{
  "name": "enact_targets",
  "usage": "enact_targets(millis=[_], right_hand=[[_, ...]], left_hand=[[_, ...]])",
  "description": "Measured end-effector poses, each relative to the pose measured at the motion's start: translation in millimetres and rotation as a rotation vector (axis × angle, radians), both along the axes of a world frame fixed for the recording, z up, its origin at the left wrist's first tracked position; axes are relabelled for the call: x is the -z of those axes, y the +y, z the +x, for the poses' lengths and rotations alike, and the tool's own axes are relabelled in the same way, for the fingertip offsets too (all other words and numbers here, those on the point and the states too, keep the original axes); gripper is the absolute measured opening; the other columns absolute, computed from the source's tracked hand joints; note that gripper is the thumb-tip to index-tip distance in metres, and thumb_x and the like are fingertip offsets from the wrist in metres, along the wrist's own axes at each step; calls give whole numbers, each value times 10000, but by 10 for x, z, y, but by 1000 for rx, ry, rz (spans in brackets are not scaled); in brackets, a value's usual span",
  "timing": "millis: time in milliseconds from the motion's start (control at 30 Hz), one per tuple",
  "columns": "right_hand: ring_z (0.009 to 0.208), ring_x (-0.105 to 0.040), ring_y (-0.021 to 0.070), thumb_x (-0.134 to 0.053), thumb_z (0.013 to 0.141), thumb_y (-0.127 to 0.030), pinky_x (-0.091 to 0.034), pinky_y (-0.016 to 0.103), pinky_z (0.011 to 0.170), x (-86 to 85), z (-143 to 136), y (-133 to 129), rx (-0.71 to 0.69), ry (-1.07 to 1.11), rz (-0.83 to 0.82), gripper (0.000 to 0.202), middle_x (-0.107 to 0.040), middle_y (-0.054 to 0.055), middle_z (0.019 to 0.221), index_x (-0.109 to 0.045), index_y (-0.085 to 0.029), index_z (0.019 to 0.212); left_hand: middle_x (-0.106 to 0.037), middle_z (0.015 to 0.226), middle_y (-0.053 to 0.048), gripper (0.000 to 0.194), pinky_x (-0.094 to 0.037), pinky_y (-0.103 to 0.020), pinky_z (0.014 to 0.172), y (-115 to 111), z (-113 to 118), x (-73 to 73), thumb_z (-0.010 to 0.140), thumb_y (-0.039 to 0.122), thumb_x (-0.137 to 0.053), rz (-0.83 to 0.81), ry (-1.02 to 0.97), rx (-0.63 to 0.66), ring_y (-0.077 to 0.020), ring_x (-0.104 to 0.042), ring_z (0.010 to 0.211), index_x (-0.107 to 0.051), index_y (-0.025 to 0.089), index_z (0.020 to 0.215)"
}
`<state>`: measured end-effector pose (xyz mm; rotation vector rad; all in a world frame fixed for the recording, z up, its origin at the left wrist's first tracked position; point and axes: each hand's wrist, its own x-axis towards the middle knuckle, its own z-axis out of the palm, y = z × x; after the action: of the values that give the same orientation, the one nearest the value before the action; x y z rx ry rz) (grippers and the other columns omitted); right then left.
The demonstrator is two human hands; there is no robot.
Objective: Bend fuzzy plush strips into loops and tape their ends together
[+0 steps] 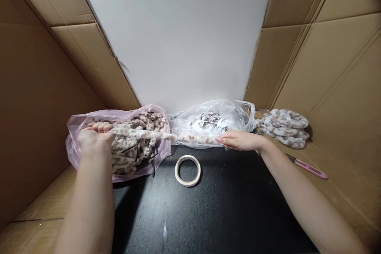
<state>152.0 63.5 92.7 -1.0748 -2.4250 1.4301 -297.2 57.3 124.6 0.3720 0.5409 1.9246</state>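
Head view: fluffy strip (175,137) stretches beyond the tape roll (188,183), long axis left to right. Left hand (97,131): grip closed on it, left of roll. Right hand (238,140), nearer roll, pinches it right of roll.

A plain pale grey-white wall (178,39) fills the middle of the background, smooth and evenly lit, with a faint soft shadow low on its right half. Brown cardboard (38,79) stands along the left side, and more cardboard (342,55) along the right; both show folds and straight creases, and their edges slant inward toward the wall's foot. The left side is darker, the right brighter. Below lies a black worktop (232,214) with a slight sheen, a pale smudge (165,230) near the front and a dark shadow toward its left. Flat cardboard flanks it.
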Motion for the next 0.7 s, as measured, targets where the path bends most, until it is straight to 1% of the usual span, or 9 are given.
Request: enact_targets(millis=[67, 133, 200, 267, 367, 500, 600, 700], right_hand=[[487, -314, 72, -394, 873, -599, -264, 217, 474, -22, -4, -9, -23, -16, -9, 460, -373, -52, 596, -421, -182, 681], [493, -317, 70, -409, 868, -599, -265, 215, 477, -47, -4, -15, -46, -23, -5, 460, -374, -51, 607, -429, -177, 687], [499, -316, 69, -414, 869, -593, -267, 213, 483, -68, 4, -16, -69, -25, -1, 459, -369, -51, 608, -426, -174, 680], [507, -316, 70, -415, 871, -587, -269, 213, 489, -81, 19, -10, -82, -26, 3, 459, -366, -50, 607, -418, -175, 668], [512, -317, 70, -412, 873, -581, -271, 212, 490, -79, 45, 7, -79, -28, 19, 461, -367, -47, 610, -407, -176, 655], [509, -325, 70, -402, 873, -570, -285, 209, 482, -35, 44, 21, -48, -45, 8, 448, -393, -39, 624, -432, -171, 671], [533, -383, 81, -420, 865, -539, -349, 215, 498, 29, 10, 18, 5, -91, -31, 414, -444, -18, 664, -470, -166, 693], [581, -451, 108, -448, 857, -488, -408, 227, 515, 99, -31, 14, 33, -168, -41, 368, -474, 1, 683, -536, -157, 724]], left_hand=[[-72, 396, 79, 241, -111, -165, 313, -36, 48, -48, 849, 122, -180, 19, -54, -154, -55, -79, 282, -119, 181, 623], [-80, 413, 86, 243, -95, -167, 314, -71, 122, -99, 843, 101, -202, 8, -99, -264, -51, -78, 284, -136, 186, 624], [-94, 429, 91, 242, -100, -160, 319, -103, 204, -146, 829, 88, -239, -20, -144, -331, -46, -84, 289, -158, 186, 623], [-109, 434, 94, 243, -105, -156, 324, -129, 272, -182, 814, 68, -271, -47, -173, -364, -41, -92, 293, -178, 182, 621], [-117, 433, 93, 251, -103, -156, 328, -146, 322, -203, 818, 52, -272, -69, -164, -365, -37, -94, 296, -193, 173, 614], [-119, 426, 88, 263, -118, -158, 333, -133, 349, -181, 834, 72, -252, -57, -121, -352, -45, -89, 312, -188, 173, 600], [-108, 417, 80, 264, -135, -163, 338, -118, 410, -165, 824, 104, -269, -8, -68, -284, -49, -94, 322, -159, 175, 594], [-120, 412, 76, 246, -137, -168, 335, -125, 520, -183, 810, 113, -282, 31, -2, -172, -52, -118, 326, -189, 179, 592]])
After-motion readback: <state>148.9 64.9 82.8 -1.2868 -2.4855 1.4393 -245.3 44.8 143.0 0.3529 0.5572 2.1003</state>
